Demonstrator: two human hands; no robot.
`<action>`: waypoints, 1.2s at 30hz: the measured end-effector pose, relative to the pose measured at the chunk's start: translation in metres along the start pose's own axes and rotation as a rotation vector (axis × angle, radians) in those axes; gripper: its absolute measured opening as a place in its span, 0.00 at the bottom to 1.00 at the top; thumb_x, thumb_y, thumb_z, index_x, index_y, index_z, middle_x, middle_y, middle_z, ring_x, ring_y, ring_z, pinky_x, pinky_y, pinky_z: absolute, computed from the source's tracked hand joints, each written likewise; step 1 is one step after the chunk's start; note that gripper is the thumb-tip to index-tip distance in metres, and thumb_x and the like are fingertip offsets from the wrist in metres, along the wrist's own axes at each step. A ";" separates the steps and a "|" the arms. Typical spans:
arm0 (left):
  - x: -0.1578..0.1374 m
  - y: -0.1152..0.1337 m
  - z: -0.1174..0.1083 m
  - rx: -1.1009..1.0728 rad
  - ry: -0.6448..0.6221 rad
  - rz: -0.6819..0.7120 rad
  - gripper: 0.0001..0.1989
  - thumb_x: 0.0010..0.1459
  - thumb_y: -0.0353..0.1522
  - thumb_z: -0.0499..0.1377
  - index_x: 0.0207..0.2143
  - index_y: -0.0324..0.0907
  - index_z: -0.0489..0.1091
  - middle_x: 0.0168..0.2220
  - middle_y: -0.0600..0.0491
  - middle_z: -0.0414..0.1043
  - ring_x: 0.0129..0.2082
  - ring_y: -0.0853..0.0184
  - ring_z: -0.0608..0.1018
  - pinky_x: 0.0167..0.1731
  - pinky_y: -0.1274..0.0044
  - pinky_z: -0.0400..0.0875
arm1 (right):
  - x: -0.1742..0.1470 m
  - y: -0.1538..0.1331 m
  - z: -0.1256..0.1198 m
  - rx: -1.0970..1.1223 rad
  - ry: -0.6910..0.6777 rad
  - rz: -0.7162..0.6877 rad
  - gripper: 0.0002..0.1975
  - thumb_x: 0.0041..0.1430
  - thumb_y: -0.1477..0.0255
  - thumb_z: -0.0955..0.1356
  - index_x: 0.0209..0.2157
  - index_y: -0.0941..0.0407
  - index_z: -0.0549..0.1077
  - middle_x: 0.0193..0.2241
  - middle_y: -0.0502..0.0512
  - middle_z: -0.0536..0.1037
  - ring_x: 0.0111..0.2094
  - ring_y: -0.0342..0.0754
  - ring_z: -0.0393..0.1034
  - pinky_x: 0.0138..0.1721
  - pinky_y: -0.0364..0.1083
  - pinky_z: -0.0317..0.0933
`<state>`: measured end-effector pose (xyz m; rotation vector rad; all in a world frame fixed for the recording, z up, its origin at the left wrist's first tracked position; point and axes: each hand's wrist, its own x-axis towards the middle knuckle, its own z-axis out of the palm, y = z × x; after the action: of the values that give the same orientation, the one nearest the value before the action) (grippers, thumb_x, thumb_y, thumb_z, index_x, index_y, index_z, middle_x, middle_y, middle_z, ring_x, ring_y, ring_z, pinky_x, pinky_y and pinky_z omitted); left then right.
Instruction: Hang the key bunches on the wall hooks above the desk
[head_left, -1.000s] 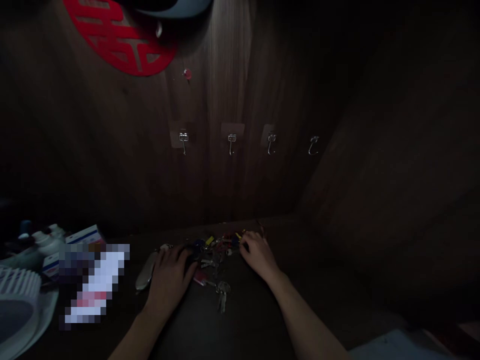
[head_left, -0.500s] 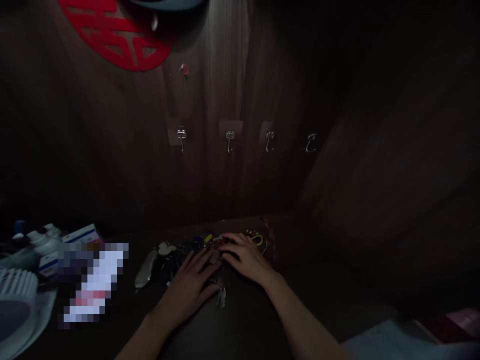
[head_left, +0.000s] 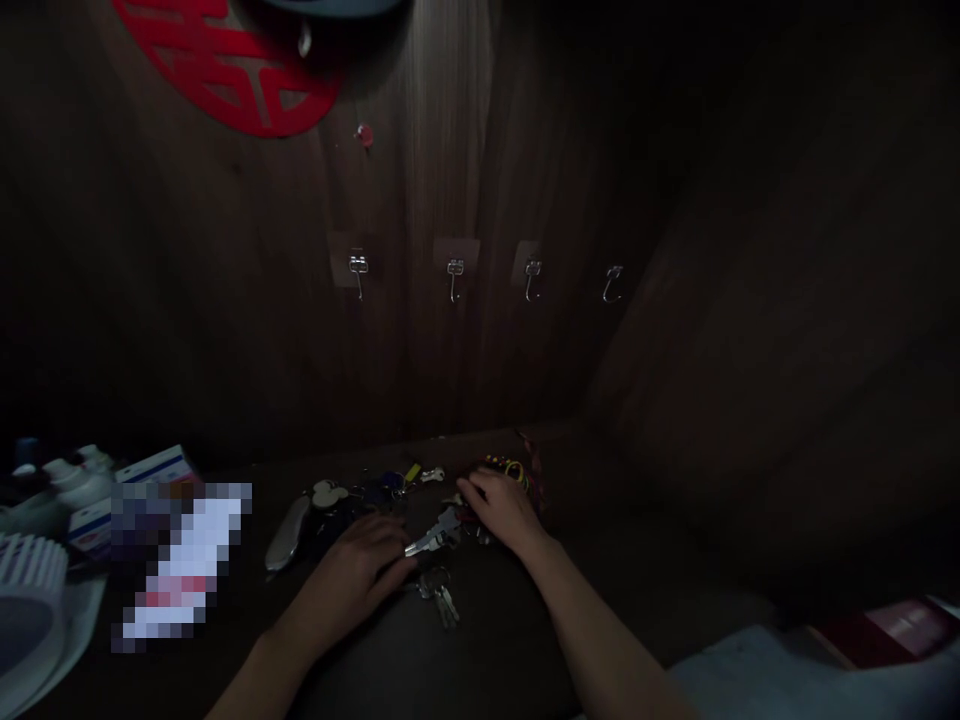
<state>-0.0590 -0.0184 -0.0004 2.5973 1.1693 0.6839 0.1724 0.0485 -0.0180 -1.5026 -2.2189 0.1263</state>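
Observation:
Several keys and key rings lie in a loose pile on the dark shelf between my hands. My left hand [head_left: 364, 565] rests low over the pile's left part, thumb apart from the bent fingers. Beside its fingertips lie silver keys [head_left: 435, 538], and just below them a ring with keys [head_left: 444, 600]. My right hand [head_left: 504, 508] is curled over the right part, its fingertips turned down and what is under them hidden. A yellow-and-black beaded cord [head_left: 514, 468] shows behind it. To the left are a cream mouse-head-shaped piece [head_left: 328, 493] and a pale oblong case [head_left: 289, 535].
Several metal hooks [head_left: 455, 275] are fixed to the dark wooden back wall [head_left: 420, 370], below a red paper cutout [head_left: 262, 90]. Boxes [head_left: 154, 468], white bottles [head_left: 79, 485] and a white ribbed basket [head_left: 34, 570] crowd the left. A red box [head_left: 885, 635] lies at lower right.
My hands have drawn apart, the left one moving left and the right one slightly right. Silver keys between them are now uncovered. The right fingers have curled in.

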 end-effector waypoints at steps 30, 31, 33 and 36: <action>-0.005 -0.034 -0.003 0.201 0.177 -0.211 0.18 0.55 0.22 0.48 0.36 0.47 0.74 0.40 0.52 0.79 0.43 0.60 0.78 0.56 0.55 0.55 | 0.010 -0.035 0.012 0.124 -0.151 -0.206 0.20 0.65 0.71 0.58 0.57 0.45 0.62 0.57 0.50 0.66 0.60 0.54 0.54 0.58 0.61 0.46; -0.005 -0.034 -0.004 0.192 0.181 -0.197 0.18 0.55 0.22 0.48 0.35 0.47 0.74 0.40 0.52 0.79 0.43 0.61 0.78 0.56 0.55 0.55 | 0.010 -0.032 0.014 0.115 -0.123 -0.184 0.19 0.65 0.71 0.58 0.56 0.45 0.63 0.57 0.51 0.67 0.59 0.53 0.55 0.58 0.60 0.46; -0.004 -0.033 -0.005 0.168 0.164 -0.162 0.17 0.55 0.22 0.48 0.34 0.47 0.74 0.41 0.52 0.79 0.44 0.61 0.78 0.56 0.55 0.56 | 0.012 -0.025 0.016 0.111 -0.063 -0.135 0.18 0.65 0.72 0.58 0.55 0.47 0.65 0.56 0.52 0.68 0.58 0.52 0.57 0.57 0.58 0.49; -0.004 -0.031 -0.007 0.116 0.114 -0.113 0.17 0.55 0.22 0.48 0.35 0.48 0.73 0.42 0.52 0.79 0.46 0.60 0.77 0.56 0.52 0.56 | 0.014 -0.014 0.014 0.175 -0.011 -0.075 0.18 0.64 0.73 0.58 0.53 0.50 0.67 0.53 0.53 0.71 0.54 0.50 0.62 0.54 0.54 0.54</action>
<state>-0.0845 -0.0008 -0.0070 2.5903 1.4186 0.7710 0.1509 0.0576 -0.0217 -1.3274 -2.2067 0.2972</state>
